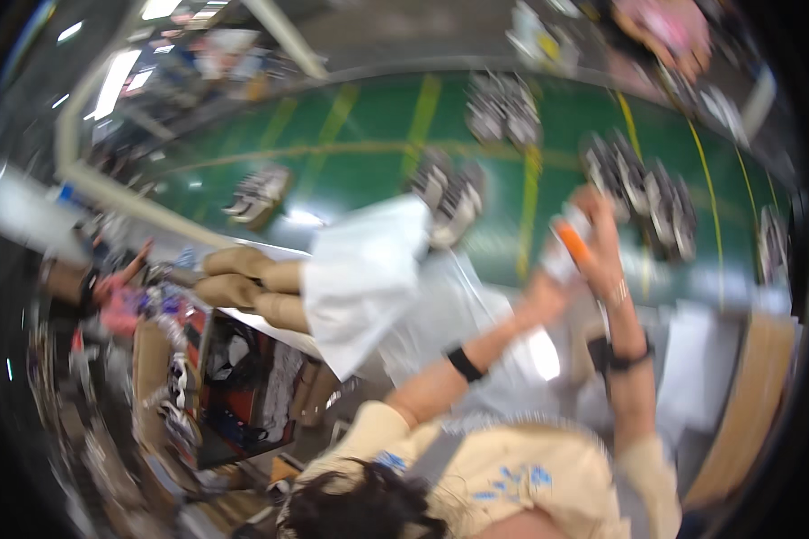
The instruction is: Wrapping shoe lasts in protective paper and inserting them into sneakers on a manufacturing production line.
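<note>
My left hand [546,295] and my right hand [600,247] are raised close together over the near edge of the green conveyor belt [351,184], both smeared by motion. Between them is a blurred whitish piece [562,260], its kind unclear. A bright orange strip [571,242] shows against the fingers of my right hand, which look closed around it. How the left fingers lie cannot be made out. Just beyond my right hand stand grey-and-white sneakers [616,171] in pairs. White paper sheets [368,274] lie left of my left forearm.
More sneakers stand on the belt: a pair [449,193] in the middle, another pair [503,108] farther back, a single shoe [259,193] at left. Tan moulded forms [252,283] lie beside the paper. An open bin [243,386] is at lower left, a cardboard piece [742,404] at right. Other people work nearby.
</note>
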A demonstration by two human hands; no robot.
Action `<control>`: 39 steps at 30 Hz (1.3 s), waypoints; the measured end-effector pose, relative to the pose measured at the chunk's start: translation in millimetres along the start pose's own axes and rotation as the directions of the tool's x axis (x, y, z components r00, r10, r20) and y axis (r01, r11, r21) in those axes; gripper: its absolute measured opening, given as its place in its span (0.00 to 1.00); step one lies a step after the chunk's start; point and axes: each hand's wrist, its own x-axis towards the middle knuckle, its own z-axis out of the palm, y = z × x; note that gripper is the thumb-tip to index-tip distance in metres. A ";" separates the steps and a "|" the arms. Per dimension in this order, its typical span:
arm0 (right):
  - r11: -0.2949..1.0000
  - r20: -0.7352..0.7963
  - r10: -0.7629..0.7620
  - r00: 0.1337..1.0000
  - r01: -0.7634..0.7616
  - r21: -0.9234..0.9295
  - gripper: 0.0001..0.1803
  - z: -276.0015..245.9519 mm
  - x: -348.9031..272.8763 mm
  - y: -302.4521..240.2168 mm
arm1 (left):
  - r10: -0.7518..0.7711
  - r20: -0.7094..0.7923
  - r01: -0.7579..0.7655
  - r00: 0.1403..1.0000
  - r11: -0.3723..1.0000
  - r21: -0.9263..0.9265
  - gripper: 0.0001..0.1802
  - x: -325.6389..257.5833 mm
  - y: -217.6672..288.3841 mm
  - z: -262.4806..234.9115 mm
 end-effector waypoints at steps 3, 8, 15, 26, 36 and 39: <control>0.998 -0.022 0.017 1.000 -0.016 0.054 0.39 -5.8 -7.0 -20.4 | -0.137 -0.077 0.074 0.988 0.838 -0.541 0.18 23.2 17.4 -31.5; 0.962 -0.068 -0.072 0.995 0.052 -0.268 0.41 15.2 -41.6 -8.1 | -0.201 -0.113 0.015 0.973 0.541 -0.841 0.19 34.4 19.5 -30.9; 0.999 -0.041 -0.029 0.999 0.028 -0.037 0.36 52.6 -41.0 -39.1 | -0.228 -0.115 0.021 0.967 0.517 -0.856 0.26 6.3 45.0 -92.4; 0.964 -0.084 0.258 0.962 -0.251 0.084 0.33 42.8 -66.7 -18.2 | 0.312 -0.360 0.333 0.879 0.139 0.933 0.20 -122.4 -18.5 -252.4; 0.915 -0.238 0.403 0.883 -0.390 0.103 0.36 -24.1 -82.6 -11.4 | -0.212 0.125 0.041 0.969 0.640 0.768 0.35 -158.7 -79.3 -120.2; 0.942 -0.253 0.311 0.916 -0.333 -0.049 0.37 -34.5 -97.2 -5.2 | -0.368 0.499 0.234 0.785 0.921 0.312 0.29 -181.4 -148.2 -56.4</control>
